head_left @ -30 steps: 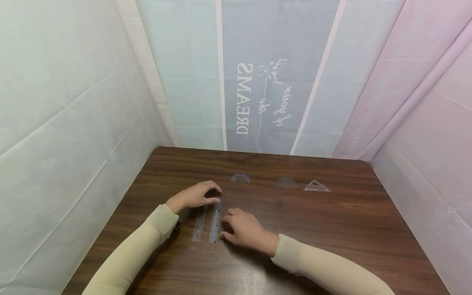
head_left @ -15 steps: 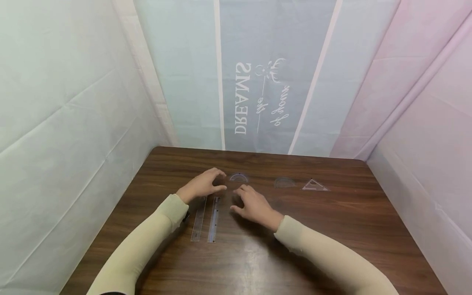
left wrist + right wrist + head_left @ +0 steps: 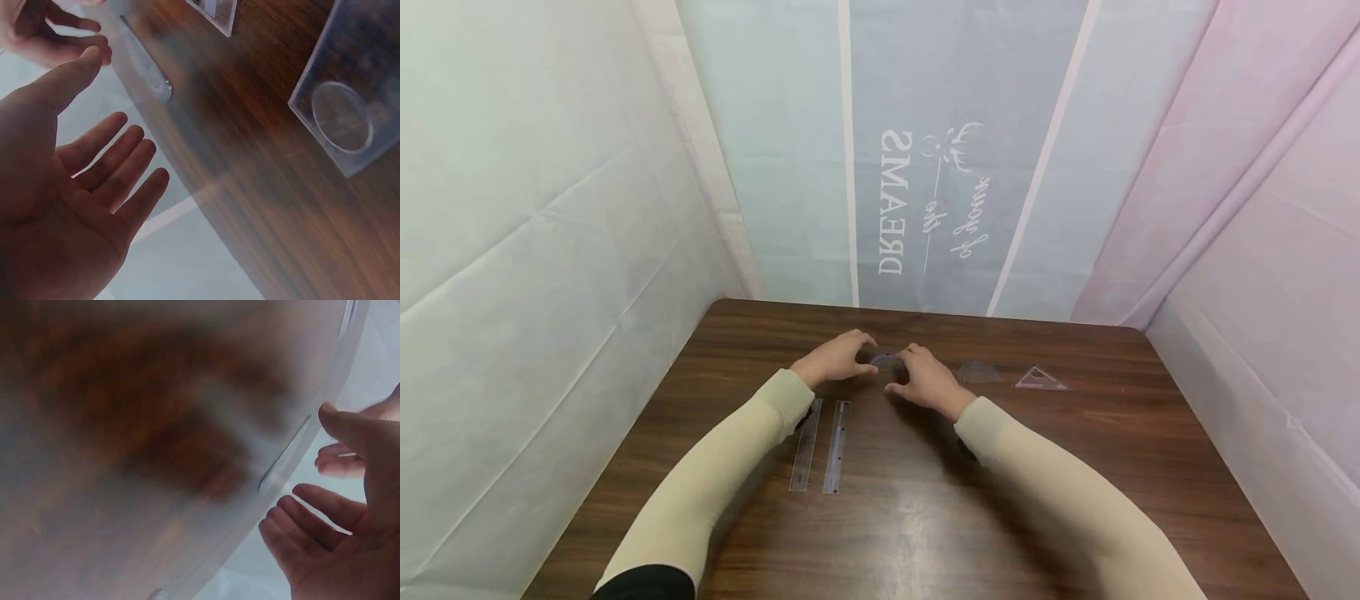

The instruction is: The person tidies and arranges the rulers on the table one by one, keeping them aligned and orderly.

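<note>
A clear half-round protractor (image 3: 887, 363) with a blue scale lies flat toward the back of the table, between both hands. My left hand (image 3: 837, 358) is at its left side, and in the left wrist view that hand (image 3: 81, 181) has its fingers apart, holding nothing. On the protractor's right is my right hand (image 3: 929, 380); in the right wrist view its loosely bent fingers (image 3: 306, 528) stand just off the protractor's thin edge (image 3: 284, 453). Whether a fingertip touches it I cannot tell. Two clear rulers, one plain (image 3: 806, 450) and one bluish (image 3: 836, 450), lie nearer, side by side.
Right of the hands lie a second clear protractor (image 3: 979, 372) and a clear set square (image 3: 1041, 378). The dark wooden table (image 3: 910, 533) ends at a back edge close to a hanging printed cloth (image 3: 940, 83). Pale cloth walls flank both sides.
Both hands have moved away from the rulers, toward the back of the table, and now flank the blue-scaled protractor. The rulers, protractors and set square lie where they were.
</note>
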{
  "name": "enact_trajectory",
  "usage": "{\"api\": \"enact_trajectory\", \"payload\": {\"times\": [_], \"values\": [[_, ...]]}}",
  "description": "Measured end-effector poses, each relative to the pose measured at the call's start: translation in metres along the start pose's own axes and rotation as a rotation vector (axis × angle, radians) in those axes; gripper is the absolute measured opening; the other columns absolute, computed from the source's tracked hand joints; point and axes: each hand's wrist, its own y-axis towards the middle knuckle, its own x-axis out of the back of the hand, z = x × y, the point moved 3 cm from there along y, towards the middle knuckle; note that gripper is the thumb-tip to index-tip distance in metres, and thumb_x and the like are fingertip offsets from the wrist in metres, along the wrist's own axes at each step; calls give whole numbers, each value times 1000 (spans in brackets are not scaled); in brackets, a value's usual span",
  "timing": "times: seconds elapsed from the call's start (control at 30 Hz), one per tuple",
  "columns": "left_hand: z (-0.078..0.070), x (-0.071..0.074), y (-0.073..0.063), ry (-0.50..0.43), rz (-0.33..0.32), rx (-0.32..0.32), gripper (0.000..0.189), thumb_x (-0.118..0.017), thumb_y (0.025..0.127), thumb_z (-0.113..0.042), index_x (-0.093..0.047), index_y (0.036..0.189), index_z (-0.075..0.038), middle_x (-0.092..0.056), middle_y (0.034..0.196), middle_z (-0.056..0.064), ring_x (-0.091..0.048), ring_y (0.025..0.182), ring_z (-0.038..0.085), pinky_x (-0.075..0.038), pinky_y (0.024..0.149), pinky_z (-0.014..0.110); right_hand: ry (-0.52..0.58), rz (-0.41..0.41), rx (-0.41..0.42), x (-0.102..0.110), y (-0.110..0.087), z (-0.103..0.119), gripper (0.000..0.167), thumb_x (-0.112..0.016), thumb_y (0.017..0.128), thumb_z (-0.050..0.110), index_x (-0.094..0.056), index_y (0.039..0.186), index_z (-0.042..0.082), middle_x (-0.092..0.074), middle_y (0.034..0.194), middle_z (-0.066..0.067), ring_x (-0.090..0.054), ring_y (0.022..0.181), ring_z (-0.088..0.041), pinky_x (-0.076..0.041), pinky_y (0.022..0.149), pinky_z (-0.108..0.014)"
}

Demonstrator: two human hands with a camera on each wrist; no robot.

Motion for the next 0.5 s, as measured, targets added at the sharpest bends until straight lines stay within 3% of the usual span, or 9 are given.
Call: {"api": "enact_trajectory", "payload": {"times": [0.2, 0.5], "values": [[-2, -8, 14, 29, 7, -9, 59, -76, 104, -31, -56, 151, -2, -56, 151, 15, -56, 138, 30, -48, 114, 45, 66, 68, 9, 1, 15, -14, 69, -82, 98, 35, -57, 148, -6, -58, 138, -19, -57, 128, -35, -52, 108, -51], [-1, -12, 27, 44, 21, 0, 59, -77, 103, -29, -56, 150, -2, -56, 152, 16, -54, 141, 31, -45, 117, 45, 38, 142, -18, 7, 34, -22, 63, -82, 99, 33, -61, 145, -4, -58, 139, -20, -59, 128, -34, -51, 109, -49]]}}
